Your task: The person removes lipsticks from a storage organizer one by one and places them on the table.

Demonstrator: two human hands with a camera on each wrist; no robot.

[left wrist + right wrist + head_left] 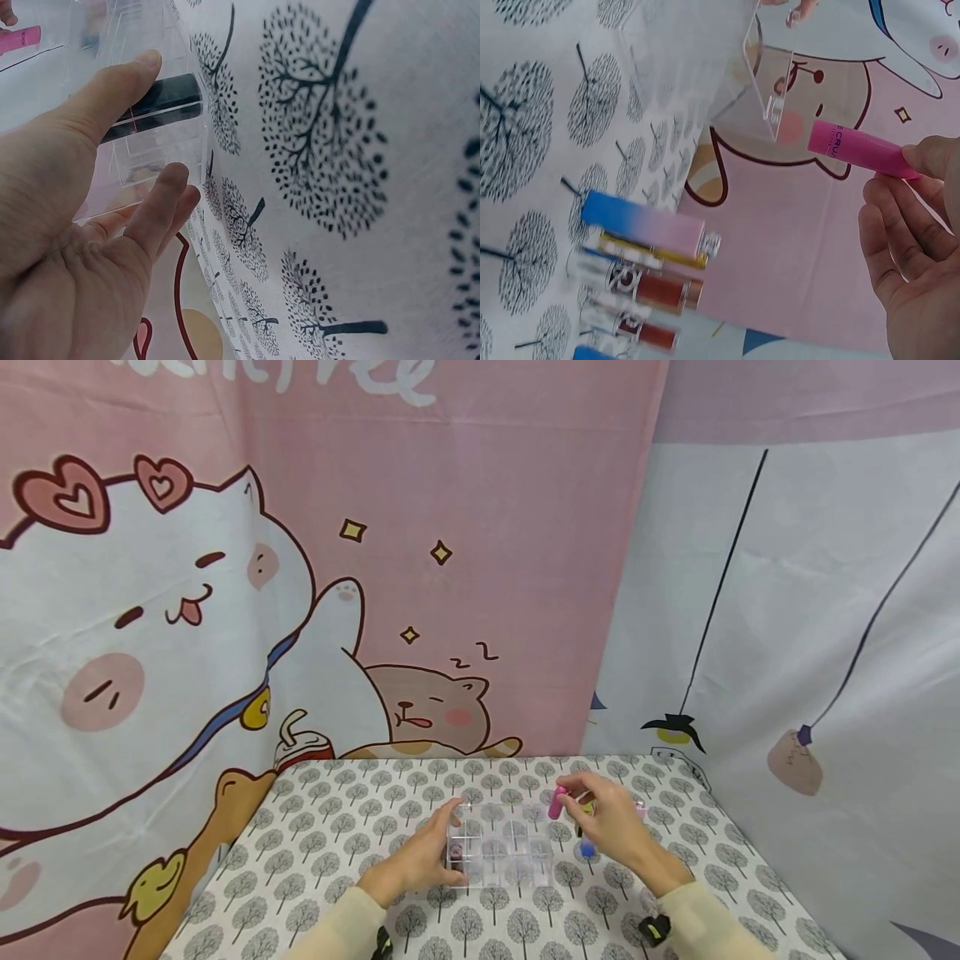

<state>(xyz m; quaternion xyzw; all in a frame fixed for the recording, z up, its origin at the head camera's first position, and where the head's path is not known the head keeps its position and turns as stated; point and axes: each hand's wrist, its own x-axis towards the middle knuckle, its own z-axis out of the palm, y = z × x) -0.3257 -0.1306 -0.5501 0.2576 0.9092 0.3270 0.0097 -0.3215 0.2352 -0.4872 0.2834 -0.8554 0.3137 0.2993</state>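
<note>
My right hand point(613, 820) pinches a pink lipstick tube point(862, 150) between thumb and fingertips, raised just right of a clear divided organizer point(480, 860). Letters are printed near the tube's far end. My left hand point(418, 857) holds the organizer's left end, thumb at the near side and fingers spread along the far side. Inside that end, black tubes point(172, 105) stand close to the left thumb. Below the right hand, in the right wrist view, lie a blue-to-pink tube point(641, 221) and lip gloss tubes point(660, 289) with clear and reddish-brown parts.
A white cloth with grey trees point(322, 860) covers the table. Behind it hangs a pink curtain point(510, 568) with cartoon animals, and a pale curtain point(825, 610) is at the right. Another pink item point(641, 809) shows behind the right hand.
</note>
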